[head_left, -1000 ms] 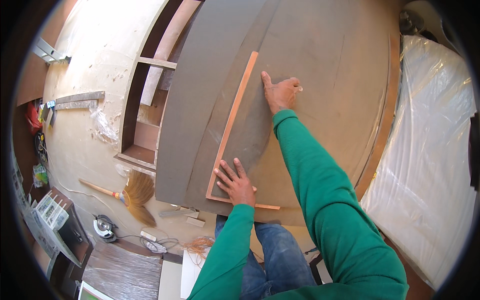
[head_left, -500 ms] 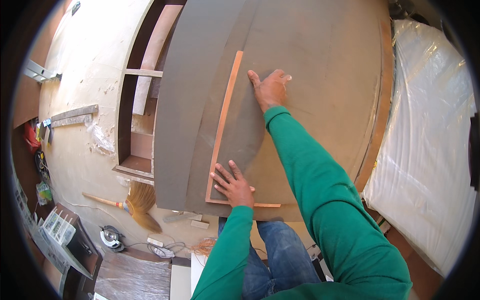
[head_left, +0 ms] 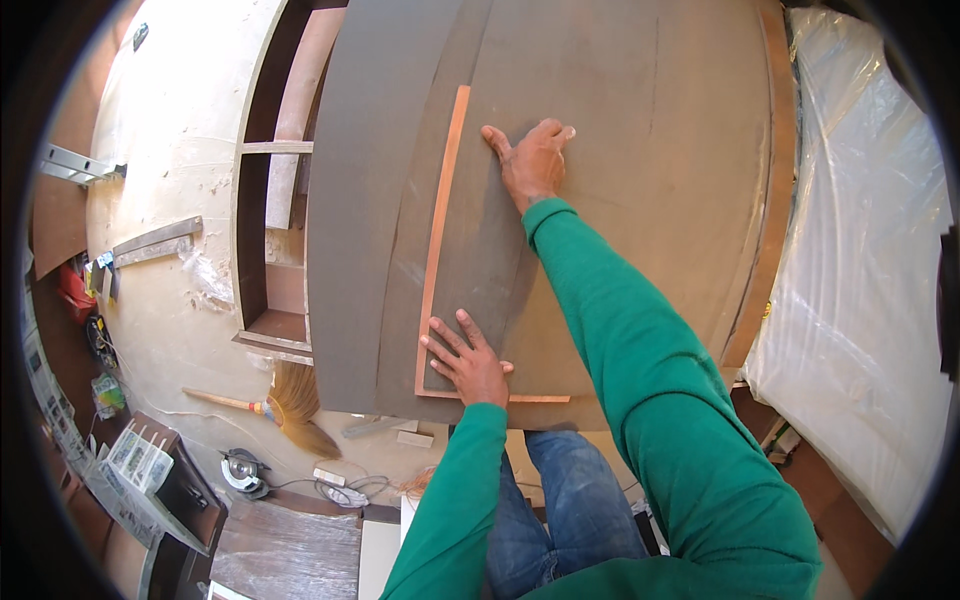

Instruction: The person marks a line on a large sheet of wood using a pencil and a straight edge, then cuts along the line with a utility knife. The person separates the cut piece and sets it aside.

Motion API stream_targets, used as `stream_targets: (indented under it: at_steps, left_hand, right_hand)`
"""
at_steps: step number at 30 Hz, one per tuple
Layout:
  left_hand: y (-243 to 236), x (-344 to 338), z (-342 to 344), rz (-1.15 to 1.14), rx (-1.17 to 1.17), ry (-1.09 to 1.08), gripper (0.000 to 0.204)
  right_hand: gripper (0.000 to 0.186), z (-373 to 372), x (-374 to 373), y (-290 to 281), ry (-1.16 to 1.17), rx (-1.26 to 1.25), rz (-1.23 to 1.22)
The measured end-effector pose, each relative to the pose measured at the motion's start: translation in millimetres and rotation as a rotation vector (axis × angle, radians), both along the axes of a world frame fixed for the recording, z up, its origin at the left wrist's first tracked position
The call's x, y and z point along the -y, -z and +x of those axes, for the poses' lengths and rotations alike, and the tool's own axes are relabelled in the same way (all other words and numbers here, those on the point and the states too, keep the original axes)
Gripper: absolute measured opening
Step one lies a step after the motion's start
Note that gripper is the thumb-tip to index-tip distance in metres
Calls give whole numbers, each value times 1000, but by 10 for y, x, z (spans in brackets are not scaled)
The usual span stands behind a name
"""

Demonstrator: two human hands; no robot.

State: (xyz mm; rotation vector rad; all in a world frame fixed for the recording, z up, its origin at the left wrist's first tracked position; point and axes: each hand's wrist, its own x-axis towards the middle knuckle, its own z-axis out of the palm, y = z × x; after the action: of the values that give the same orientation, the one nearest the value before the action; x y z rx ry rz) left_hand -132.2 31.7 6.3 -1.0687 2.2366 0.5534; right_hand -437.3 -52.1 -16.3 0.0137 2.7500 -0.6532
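A wide dark grey-brown board (head_left: 620, 250) lies in front of me. On it shows an orange-brown L-shaped band (head_left: 438, 230), its long arm running away from me and its short arm along the near edge. I cannot tell if this is a loose strip or a bare border. My left hand (head_left: 468, 365) lies flat with fingers spread, at the inside corner of the L, fingertips touching or close to the long arm. Farther off, my right hand (head_left: 532, 165) rests on the board, thumb stretched toward the band, other fingers partly bent. Neither hand holds anything.
Left of the board stands an open brown frame (head_left: 250, 240) with compartments. A broom (head_left: 295, 405), a circular saw (head_left: 243, 472) and cables lie on the floor at lower left. Plastic sheeting (head_left: 850, 250) covers something along the right side.
The view has shifted slightly, so the board and band sit a little differently in the picture. Both hands keep nearly the same places on the board.
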Motion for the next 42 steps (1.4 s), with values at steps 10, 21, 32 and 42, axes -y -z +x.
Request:
stream_targets:
  at_steps: [10, 21, 32, 42]
  left_hand:
    - [-70, 39, -55, 21, 18, -21, 140]
    - [-81, 98, -60, -1, 58, -24, 140]
    - [-104, 65, -100, 14, 63, 31, 142]
    - [-191, 358, -62, -17, -40, 230, 108]
  right_hand:
    - [103, 56, 26, -67, -29, 90, 18]
    - [118, 635, -273, -82, -366, -65, -19]
    - [124, 907, -471, -122, -538, -14, 86]
    - [128, 912, -365, -116, -537, 30, 181]
